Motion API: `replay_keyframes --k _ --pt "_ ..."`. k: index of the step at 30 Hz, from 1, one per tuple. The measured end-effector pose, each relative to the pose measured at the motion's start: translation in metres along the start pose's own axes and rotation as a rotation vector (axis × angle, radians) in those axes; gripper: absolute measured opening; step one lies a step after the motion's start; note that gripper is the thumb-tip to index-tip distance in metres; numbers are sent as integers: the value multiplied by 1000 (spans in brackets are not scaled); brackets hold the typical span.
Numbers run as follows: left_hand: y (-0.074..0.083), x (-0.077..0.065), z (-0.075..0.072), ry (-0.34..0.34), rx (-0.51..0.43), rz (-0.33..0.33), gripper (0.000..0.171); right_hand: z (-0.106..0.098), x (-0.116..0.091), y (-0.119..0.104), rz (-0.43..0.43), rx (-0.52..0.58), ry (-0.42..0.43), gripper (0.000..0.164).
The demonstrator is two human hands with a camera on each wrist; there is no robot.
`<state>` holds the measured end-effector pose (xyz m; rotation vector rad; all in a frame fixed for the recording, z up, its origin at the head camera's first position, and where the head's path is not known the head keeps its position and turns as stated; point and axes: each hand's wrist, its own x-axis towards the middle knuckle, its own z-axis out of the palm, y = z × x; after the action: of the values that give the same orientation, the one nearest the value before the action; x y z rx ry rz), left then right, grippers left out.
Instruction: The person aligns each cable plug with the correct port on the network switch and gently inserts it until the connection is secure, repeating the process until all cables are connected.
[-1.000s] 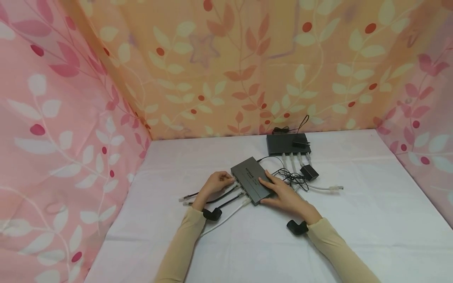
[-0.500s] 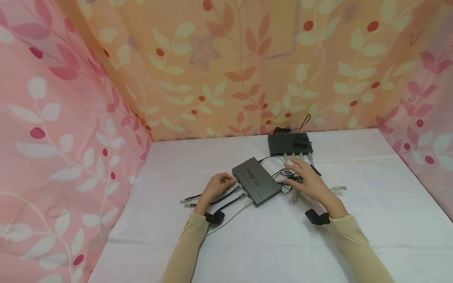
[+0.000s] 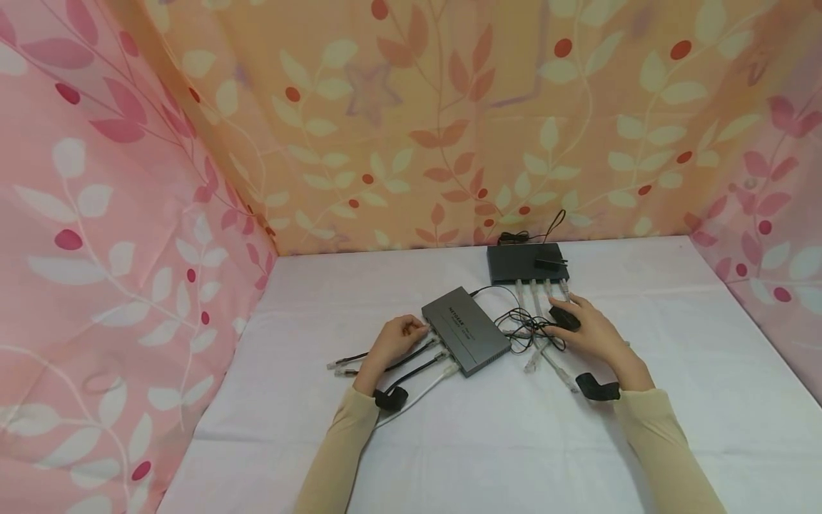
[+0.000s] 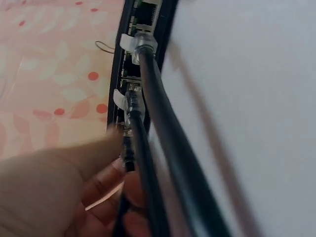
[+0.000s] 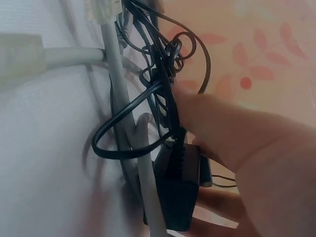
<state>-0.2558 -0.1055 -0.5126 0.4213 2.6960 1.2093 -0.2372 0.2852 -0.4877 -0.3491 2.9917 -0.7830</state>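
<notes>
A grey NETGEAR network switch lies at an angle on the white-covered table. My left hand is at its left side, pinching the plug end of a black network cable at a port. Beside those fingers, two more black cables are plugged in; a white network cable runs from the nearest corner. To the right, my right hand holds a black power adapter between thumb and fingers. Its coiled thin black cord lies by the thumb, over grey network cables.
Behind stands a second black network switch, with grey cables in its front and a small black adapter on top. Loose cable plugs lie in front of the cord bundle. Patterned cloth walls border the table.
My right hand has let go of the grey switch, moved right over the cord bundle and taken hold of the power adapter. The left hand has stayed at the port.
</notes>
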Motion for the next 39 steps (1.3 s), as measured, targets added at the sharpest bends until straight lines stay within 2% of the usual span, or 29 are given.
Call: replay_keyframes --k 6,11,16,21,23,26,30,34,39 --pt "13 -7 -3 15 189 45 47 2 0 -2 -29 -1 43 58" --pt "28 -11 2 24 241 85 74 5 2 -2 -50 6 97 49" --pt "41 -12 15 -45 312 150 89 7 3 -3 -51 29 139 45" --pt "47 -8 25 -134 392 172 91 7 3 -8 -45 77 188 45" --pt "46 -7 26 -134 381 166 89 7 3 -12 -40 106 209 44" --pt "39 -3 26 -90 360 163 85 7 2 -20 -37 155 243 44" --pt "28 0 20 -57 267 130 79 11 2 -34 -32 235 261 43" --pt "21 1 11 -70 134 93 76 22 3 -53 -40 317 254 44" --pt "18 2 4 -94 73 87 78 38 7 -74 -68 360 261 40"
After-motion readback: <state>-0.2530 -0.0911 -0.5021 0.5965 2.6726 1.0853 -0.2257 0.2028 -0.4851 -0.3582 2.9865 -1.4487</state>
